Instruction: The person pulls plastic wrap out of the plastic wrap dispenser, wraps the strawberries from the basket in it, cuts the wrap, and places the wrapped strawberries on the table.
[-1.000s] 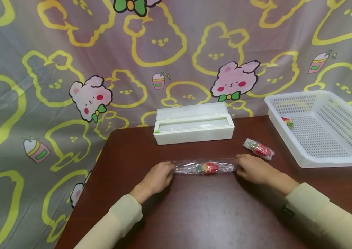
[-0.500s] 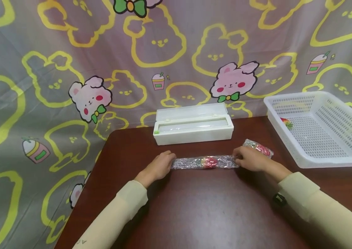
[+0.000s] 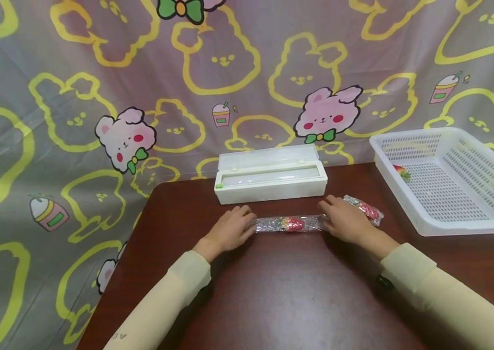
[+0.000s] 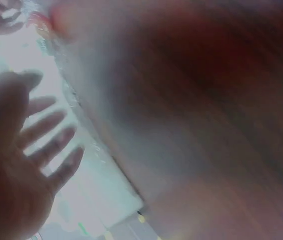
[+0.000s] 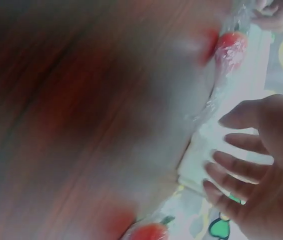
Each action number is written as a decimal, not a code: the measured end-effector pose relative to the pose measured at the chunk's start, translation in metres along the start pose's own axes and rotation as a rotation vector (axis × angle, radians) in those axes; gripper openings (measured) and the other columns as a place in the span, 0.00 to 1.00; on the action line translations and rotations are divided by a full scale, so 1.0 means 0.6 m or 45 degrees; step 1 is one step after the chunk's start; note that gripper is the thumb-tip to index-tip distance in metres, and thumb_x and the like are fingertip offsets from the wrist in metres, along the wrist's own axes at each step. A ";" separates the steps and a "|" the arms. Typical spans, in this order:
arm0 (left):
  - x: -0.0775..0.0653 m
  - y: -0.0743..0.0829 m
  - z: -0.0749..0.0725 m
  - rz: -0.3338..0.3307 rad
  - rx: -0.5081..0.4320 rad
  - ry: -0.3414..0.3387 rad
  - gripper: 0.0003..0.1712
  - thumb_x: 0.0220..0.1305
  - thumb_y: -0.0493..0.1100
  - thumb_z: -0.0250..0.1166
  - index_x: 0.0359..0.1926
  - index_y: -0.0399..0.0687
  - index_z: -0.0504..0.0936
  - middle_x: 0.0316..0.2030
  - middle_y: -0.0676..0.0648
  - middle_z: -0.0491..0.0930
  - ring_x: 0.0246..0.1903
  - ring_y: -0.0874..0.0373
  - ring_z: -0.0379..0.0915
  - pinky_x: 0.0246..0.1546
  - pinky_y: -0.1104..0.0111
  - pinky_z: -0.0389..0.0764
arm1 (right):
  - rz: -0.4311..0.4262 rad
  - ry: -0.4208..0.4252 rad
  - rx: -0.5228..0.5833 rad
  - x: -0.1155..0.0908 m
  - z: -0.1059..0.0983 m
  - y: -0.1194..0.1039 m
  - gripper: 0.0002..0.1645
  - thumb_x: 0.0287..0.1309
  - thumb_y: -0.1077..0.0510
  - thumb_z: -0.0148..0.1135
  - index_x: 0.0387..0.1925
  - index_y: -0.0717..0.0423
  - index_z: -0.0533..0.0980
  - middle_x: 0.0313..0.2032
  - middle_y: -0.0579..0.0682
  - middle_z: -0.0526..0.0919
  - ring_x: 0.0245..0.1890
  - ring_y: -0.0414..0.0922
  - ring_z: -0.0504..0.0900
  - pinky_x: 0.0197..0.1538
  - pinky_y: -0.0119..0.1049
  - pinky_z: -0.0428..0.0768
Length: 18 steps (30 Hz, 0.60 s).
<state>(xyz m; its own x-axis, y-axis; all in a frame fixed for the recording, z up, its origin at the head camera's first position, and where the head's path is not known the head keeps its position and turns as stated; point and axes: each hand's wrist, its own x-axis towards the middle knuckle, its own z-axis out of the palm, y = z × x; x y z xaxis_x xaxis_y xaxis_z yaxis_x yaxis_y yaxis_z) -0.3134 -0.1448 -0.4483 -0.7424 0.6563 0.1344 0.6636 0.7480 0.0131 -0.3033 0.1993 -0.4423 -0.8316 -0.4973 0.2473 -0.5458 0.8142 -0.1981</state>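
Note:
A strawberry (image 3: 292, 223) lies rolled inside a long crinkled strip of cling film (image 3: 268, 224) on the table. At the strip's left end is my left hand (image 3: 231, 228), its fingertips right by the film; the left wrist view shows the fingers (image 4: 51, 142) spread and fairly straight. My right hand (image 3: 344, 221) is over the other end, and in the right wrist view its fingers (image 5: 241, 165) are also spread apart. The film ends are partly hidden by the hands in the head view.
Behind the strip stands a white cling film dispenser (image 3: 273, 188) with its lid raised. A second wrapped strawberry (image 3: 369, 211) lies just beyond my right hand. The white plastic basket (image 3: 469, 227) at the right holds a strawberry (image 3: 402, 172). A patterned curtain (image 3: 247, 63) hangs behind the table.
The film around the strawberry has narrowed into a crinkled strip and moved slightly away from me. Both hands have let go of its ends, spread their fingers and shifted inward.

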 end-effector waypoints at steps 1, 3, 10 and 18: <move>0.002 0.002 -0.001 0.038 -0.028 0.012 0.14 0.72 0.48 0.66 0.52 0.47 0.84 0.46 0.49 0.77 0.44 0.51 0.74 0.44 0.57 0.78 | -0.038 0.032 -0.037 0.001 0.001 -0.005 0.20 0.53 0.61 0.72 0.48 0.61 0.79 0.40 0.55 0.78 0.38 0.54 0.79 0.37 0.52 0.80; 0.005 0.005 0.000 0.093 -0.034 0.008 0.15 0.70 0.49 0.68 0.50 0.47 0.84 0.44 0.49 0.77 0.43 0.53 0.74 0.43 0.59 0.78 | -0.111 0.065 -0.084 0.003 0.006 -0.015 0.23 0.52 0.58 0.74 0.50 0.62 0.80 0.42 0.56 0.78 0.40 0.55 0.78 0.38 0.52 0.80; 0.017 0.007 0.010 0.109 0.075 -0.008 0.11 0.66 0.38 0.70 0.48 0.46 0.82 0.42 0.48 0.80 0.41 0.52 0.79 0.43 0.59 0.82 | -0.249 0.008 -0.170 0.009 0.029 -0.029 0.25 0.47 0.53 0.79 0.45 0.57 0.79 0.39 0.51 0.78 0.40 0.52 0.79 0.38 0.51 0.79; 0.010 -0.004 0.020 0.087 0.062 0.002 0.16 0.59 0.27 0.66 0.46 0.45 0.78 0.39 0.46 0.79 0.37 0.51 0.79 0.38 0.60 0.83 | -0.245 0.017 -0.242 0.010 0.043 -0.015 0.13 0.48 0.68 0.71 0.35 0.54 0.78 0.32 0.50 0.79 0.33 0.51 0.82 0.35 0.49 0.79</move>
<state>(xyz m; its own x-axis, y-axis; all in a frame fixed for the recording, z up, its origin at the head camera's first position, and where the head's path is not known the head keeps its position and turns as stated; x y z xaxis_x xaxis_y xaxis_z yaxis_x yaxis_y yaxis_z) -0.3207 -0.1412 -0.4596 -0.6954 0.7058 0.1351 0.7074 0.7054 -0.0441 -0.3062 0.1813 -0.4633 -0.7122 -0.6453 0.2763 -0.6636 0.7473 0.0348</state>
